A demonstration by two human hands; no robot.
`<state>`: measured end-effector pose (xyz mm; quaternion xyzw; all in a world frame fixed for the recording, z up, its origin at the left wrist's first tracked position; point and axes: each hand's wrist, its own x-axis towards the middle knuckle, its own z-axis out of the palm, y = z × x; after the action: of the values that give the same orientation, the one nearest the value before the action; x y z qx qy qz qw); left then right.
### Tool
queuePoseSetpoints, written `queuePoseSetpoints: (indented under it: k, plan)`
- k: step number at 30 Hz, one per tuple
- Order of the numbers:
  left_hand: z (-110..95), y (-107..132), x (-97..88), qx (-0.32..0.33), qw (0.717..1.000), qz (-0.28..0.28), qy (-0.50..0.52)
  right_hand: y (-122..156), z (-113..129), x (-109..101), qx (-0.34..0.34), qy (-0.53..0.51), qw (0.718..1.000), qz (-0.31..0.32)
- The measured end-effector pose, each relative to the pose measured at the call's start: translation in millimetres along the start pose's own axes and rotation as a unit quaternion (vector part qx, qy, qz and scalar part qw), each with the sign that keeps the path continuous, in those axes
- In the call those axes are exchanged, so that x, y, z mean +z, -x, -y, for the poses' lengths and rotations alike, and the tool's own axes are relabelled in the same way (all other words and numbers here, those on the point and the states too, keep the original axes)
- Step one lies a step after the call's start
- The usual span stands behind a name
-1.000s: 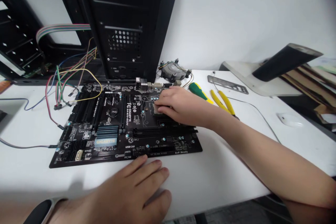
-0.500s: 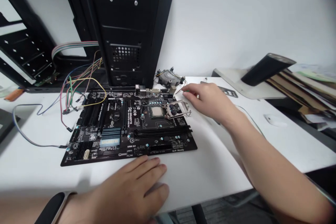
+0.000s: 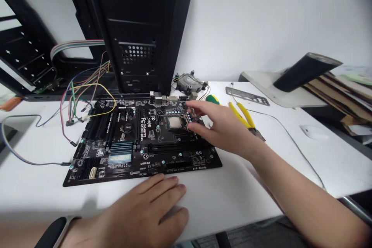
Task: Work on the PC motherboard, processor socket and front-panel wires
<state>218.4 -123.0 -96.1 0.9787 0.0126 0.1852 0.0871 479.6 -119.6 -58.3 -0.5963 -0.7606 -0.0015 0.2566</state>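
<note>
A black Gigabyte motherboard (image 3: 171, 151) lies flat on the white table, with a silver CPU (image 3: 174, 122) seated in its socket. My right hand (image 3: 217, 124) reaches in from the right, thumb and index finger on either side of the hinged metal CPU socket cover (image 3: 187, 123), which stands raised beside the CPU. The hand partly hides that cover. Along the board's front edge my left hand (image 3: 151, 209) rests flat on the table, fingers stretched out, holding nothing; a dark wristband (image 3: 54, 232) sits on its wrist.
Behind the board stands a black computer case (image 3: 139, 27) with loose coloured wires (image 3: 75, 104). A cooler fan (image 3: 190, 82), yellow-handled pliers (image 3: 242, 115), a green-and-yellow handle (image 3: 212, 99) and an I/O shield (image 3: 247, 96) lie to the right, near a monitor stand (image 3: 267, 89) and a white mouse (image 3: 313, 132).
My right hand has moved left and down from the board's back right corner onto the socket cover, which has swung more upright. The pliers have come into view. My left hand stays put.
</note>
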Motion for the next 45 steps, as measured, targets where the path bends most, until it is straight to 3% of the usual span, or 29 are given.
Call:
queuePoseSetpoints:
  k: [3,6,14,21,26,33,37,40,45]
  plan:
    - [0.1,-0.4,-1.4,0.003,1.0,0.005,0.0,1.5,-0.6,8.4,-0.01,-0.01,0.998,0.063]
    - [0.1,-1.0,-1.6,0.005,1.0,0.008,0.001,1.4,-4.4,12.8,-0.014,-0.006,0.996,0.087]
    - [-0.6,1.5,3.5,-0.004,1.0,-0.003,-0.006,0.9,-11.4,9.5,-0.111,0.039,0.992,0.05]
    - [-0.9,0.7,4.5,-0.008,1.0,-0.018,-0.007,-1.0,-6.4,-1.0,-0.186,0.085,0.978,-0.047]
    - [-2.5,3.4,6.2,-0.013,1.0,-0.011,-0.011,-1.2,-3.1,-11.6,-0.132,0.097,0.983,-0.078]
    - [-0.9,2.2,7.6,-0.005,1.0,-0.004,-0.015,1.4,-1.5,-14.5,-0.079,0.085,0.992,-0.057]
    - [-0.6,1.1,8.0,-0.01,0.999,-0.027,-0.014,2.7,-0.6,-18.0,-0.037,0.068,0.992,-0.099]
    - [-1.1,0.7,7.6,-0.015,0.999,-0.042,-0.016,3.6,1.9,-19.3,0.037,0.021,0.991,-0.128]
    - [-1.7,0.6,7.2,-0.013,0.999,-0.03,-0.014,6.2,4.2,-15.6,0.132,-0.121,0.976,-0.125]
